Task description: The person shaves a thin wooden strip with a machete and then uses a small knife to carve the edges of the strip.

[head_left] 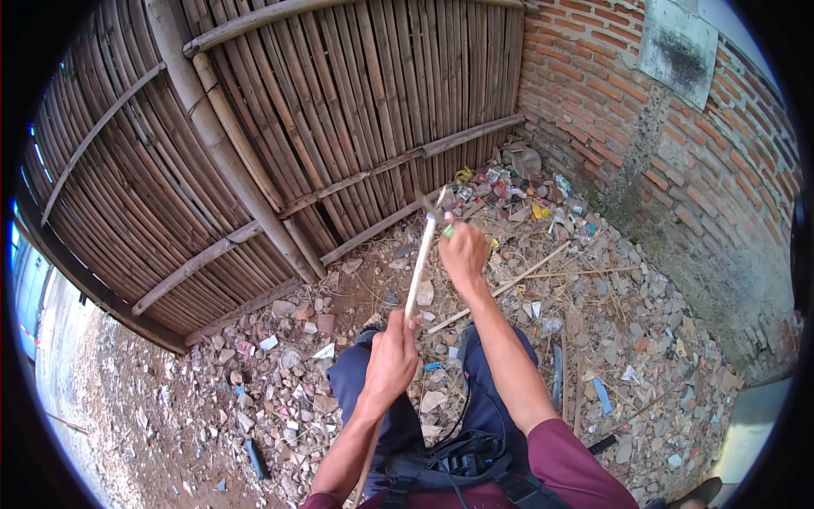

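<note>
My left hand [392,360] is closed around a pale, peeled wooden stick [419,271], which rises away from me in front of my knees. The stick's lower part runs down beneath my left forearm. Closed near the stick's far end is my right hand [464,254], holding a small knife [448,229] with green on its handle. A greyish, blurred blade seems to lie across the stick near its tip. My fingers hide most of the handle, so its full shape does not show.
A bamboo slat wall [356,102] stands ahead, meeting a brick wall [610,93] on the right. Rubble and litter [288,390] cover the ground. Another thin stick [517,280] lies beyond my right knee. A dark strapped pack [462,458] sits at my waist.
</note>
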Motion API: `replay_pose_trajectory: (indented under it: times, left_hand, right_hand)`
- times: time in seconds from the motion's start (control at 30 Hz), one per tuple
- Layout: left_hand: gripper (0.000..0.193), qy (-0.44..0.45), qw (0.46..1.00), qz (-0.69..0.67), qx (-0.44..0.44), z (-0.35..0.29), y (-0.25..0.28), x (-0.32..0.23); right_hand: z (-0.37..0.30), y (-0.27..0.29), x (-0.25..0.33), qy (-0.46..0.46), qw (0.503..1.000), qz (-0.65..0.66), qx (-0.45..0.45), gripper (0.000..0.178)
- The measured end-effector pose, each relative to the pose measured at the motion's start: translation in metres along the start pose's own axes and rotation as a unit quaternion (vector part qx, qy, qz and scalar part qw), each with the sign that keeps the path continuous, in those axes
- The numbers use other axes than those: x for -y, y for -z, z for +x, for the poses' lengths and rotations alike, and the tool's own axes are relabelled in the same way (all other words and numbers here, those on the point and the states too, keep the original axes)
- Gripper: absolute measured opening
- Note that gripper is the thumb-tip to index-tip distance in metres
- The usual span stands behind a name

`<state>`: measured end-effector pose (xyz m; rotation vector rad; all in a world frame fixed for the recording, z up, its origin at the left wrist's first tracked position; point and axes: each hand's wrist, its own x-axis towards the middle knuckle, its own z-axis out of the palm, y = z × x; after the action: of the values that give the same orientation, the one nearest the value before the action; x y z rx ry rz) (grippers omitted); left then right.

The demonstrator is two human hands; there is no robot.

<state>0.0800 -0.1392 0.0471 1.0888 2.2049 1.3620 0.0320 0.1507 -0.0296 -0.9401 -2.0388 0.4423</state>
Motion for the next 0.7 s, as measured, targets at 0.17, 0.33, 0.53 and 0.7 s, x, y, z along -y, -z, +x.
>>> replay_pose_trajectory:
  times: [0.17, 0.33, 0.53, 0.7]
  left_hand:
    - [0.016, 0.032, 0.999, -0.027, 0.012, -0.050, -0.001, 0.025]
    - [0.022, 0.053, 0.996, -0.064, -0.009, -0.028, 0.019, 0.039]
    - [0.024, 0.059, 0.987, -0.149, -0.008, 0.006, 0.029, 0.036]
    - [0.022, 0.018, 0.996, -0.081, -0.045, 0.017, 0.022, 0.015]
  right_hand:
    - [0.036, 0.021, -0.060, -0.096, 0.993, -0.066, 0.001, 0.034]
    - [0.024, 0.040, -0.031, -0.053, 0.997, 0.021, 0.056, 0.036]
    - [-0.034, 0.036, 0.026, 0.178, 0.982, 0.053, 0.046, 0.030]
    - [-0.051, 0.049, 0.062, 0.211, 0.971, 0.095, 0.066, 0.033]
